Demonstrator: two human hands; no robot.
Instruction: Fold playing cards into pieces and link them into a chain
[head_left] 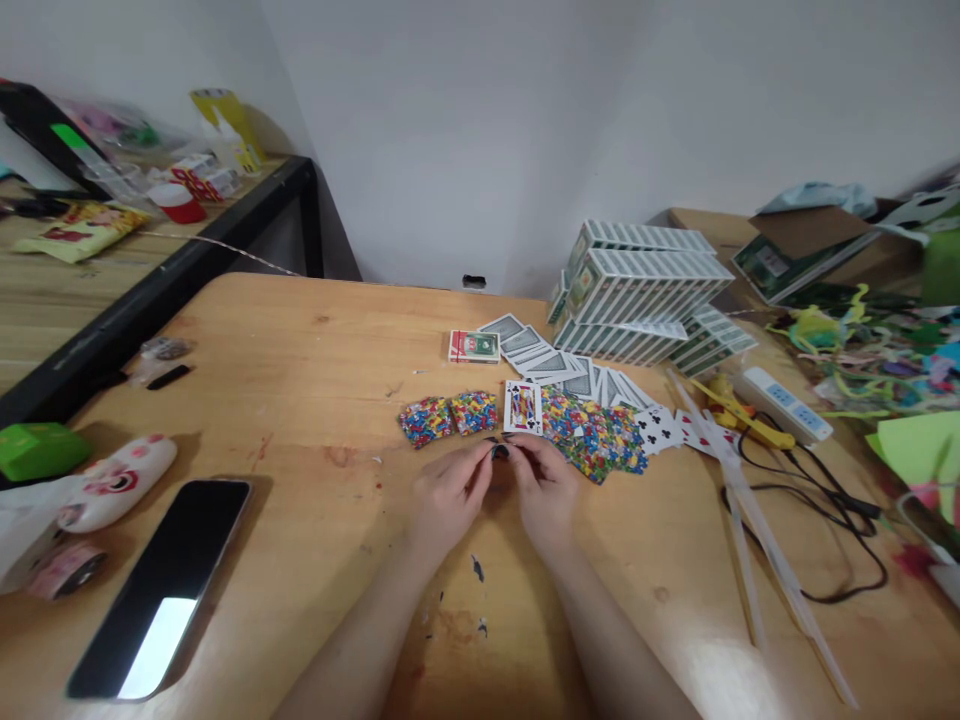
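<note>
My left hand (452, 487) and my right hand (548, 489) meet fingertip to fingertip at mid-table, thumbs and forefingers pinched. Something dark and tiny shows between the fingertips; whether it is a scrap or dark nails, I cannot make out. Just beyond them lies a jack of clubs playing card (523, 406), face up. Square pieces covered in multicoloured bits (474, 411) lie to its left, and a larger group of the same colourful pieces (600, 440) to its right. Small dark scraps (478, 568) are scattered on the table between my forearms.
Fanned face-down cards (551, 362) and a card box (474, 346) lie behind. Stacked card cartons (637, 290) stand at back right. Glue sticks (765, 540), a yellow glue gun (742, 412) and a power strip (784, 403) are right; a phone (165, 580) lies left.
</note>
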